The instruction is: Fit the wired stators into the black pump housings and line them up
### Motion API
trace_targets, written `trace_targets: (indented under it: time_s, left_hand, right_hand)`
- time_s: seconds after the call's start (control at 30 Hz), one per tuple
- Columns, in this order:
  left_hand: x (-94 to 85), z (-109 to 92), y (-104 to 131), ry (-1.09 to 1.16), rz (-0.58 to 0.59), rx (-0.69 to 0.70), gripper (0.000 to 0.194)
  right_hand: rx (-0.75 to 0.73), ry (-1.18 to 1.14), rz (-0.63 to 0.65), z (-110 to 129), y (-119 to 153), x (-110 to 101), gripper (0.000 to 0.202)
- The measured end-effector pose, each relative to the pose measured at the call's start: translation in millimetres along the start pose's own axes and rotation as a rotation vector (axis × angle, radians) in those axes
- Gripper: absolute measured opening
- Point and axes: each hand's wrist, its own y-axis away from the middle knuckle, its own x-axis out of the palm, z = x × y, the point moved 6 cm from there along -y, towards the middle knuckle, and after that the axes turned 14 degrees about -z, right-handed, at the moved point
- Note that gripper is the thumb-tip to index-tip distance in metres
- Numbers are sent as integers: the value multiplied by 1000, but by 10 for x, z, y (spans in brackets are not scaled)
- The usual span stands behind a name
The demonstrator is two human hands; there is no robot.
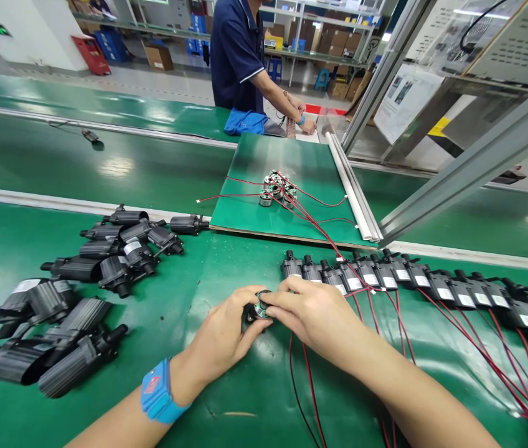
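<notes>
In the middle of the green bench my left hand [226,330], with a blue wrist strap [161,392], grips a black ribbed pump housing [251,312]. A round green circuit board [261,306] shows at the housing's open end. My right hand [308,308] pinches at that board with thumb and forefinger, touching it from the right. Red and black wires [308,373] trail from beneath my right hand toward the front edge. Most of the housing is hidden by my fingers.
Loose black housings [77,323] lie at left. Along the right, a row of labelled pumps [404,274] trails red wires. A raised green board [249,162] holds several round motors with circuit boards [276,186]. A metal post [385,74] rises at right. Another person [236,56] works opposite.
</notes>
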Motion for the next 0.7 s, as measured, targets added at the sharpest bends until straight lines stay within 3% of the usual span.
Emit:
trace_targets:
  time_s: [0.17, 0.3, 0.4, 0.5, 0.7]
  left_hand:
    - [54, 32, 34, 5, 34, -109, 37]
    - [43, 127, -27, 180, 120, -321, 42]
    - [19, 149, -53, 486, 274, -554, 60]
    - [7, 17, -46, 758, 451, -699, 78]
    - [193, -419, 131, 849, 804, -709, 84]
  right_hand:
    - [37, 131, -107, -23, -5, 61, 27]
    - [69, 75, -38, -1, -16, -38, 23]
    - [-67, -97, 57, 148, 38, -165, 46]
    - [-187, -56, 84, 287, 198, -224, 57]
    - [-326, 231, -106, 512, 758, -296, 30]
